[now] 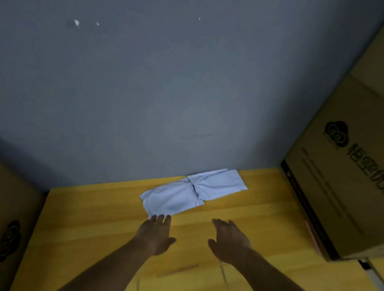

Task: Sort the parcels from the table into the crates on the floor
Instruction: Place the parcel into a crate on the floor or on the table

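Two white parcels lie flat on the yellow counter, just below centre of the frame, close against the grey wall. They overlap end to end, forming one strip whose long axis runs from lower left to upper right.

Left hand: fingers straight and together, holding nothing, fingertips at or just touching the strip's lower-left corner; contact cannot be confirmed. Right hand: flat and spread, holding nothing, clear of the strip and below its middle. The left hand is the nearer; the parcels lie directly ahead of both hands, toward the wall.

Judgement: the next reach is forward, likely left hand first onto the near corner.

Hard to make out: frame is dim and soft. No crates or floor in view. Cardboard boxes at right and lower left are cut by the frame edges. Any label on the parcels is not readable.
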Motion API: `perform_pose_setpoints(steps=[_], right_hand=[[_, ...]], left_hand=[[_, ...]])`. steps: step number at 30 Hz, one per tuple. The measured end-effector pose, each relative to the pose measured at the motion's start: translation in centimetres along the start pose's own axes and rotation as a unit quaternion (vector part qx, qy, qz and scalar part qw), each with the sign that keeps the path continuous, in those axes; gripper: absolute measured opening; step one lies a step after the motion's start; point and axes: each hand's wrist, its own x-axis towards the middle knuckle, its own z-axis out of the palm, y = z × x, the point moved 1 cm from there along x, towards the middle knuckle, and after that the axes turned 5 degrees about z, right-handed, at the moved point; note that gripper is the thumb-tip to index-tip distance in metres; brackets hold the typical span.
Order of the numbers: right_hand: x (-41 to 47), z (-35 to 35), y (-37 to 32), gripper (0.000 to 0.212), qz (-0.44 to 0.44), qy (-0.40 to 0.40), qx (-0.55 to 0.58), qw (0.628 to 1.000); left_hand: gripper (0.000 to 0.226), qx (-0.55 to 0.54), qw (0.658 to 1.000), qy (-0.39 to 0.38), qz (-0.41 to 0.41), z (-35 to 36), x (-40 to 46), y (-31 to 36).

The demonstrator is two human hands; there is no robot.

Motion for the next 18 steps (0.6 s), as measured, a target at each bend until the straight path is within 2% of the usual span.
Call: perform_pose_setpoints(steps=[5, 11, 15, 18], right_hand=[[6.3, 1.3, -0.5, 0.069, 0.032, -0.011, 0.007, 0.999], [10.3, 3.8, -0.7, 0.071, 0.060, -0.040, 0.008, 0.997], [11.0, 3.9, -0.7, 0.068, 0.066, -0.049, 0.010, 0.997], [11.1, 4.3, -0.5, 0.068, 0.069, -0.051, 0.030, 0.996]], left_hand=[[0.074, -0.003, 1.000, -0.003, 0.031, 1.0, 8.5, -3.2], [0.082, 0.041, 0.998, -0.003, 0.047, 3.1, 14.9, -4.9], [0.086, 0.030, 0.998, 0.022, 0.053, 4.8, 17.1, -6.3], [0.082, 0.022, 0.994, 0.073, 0.081, 5.6, 18.2, -7.7]])
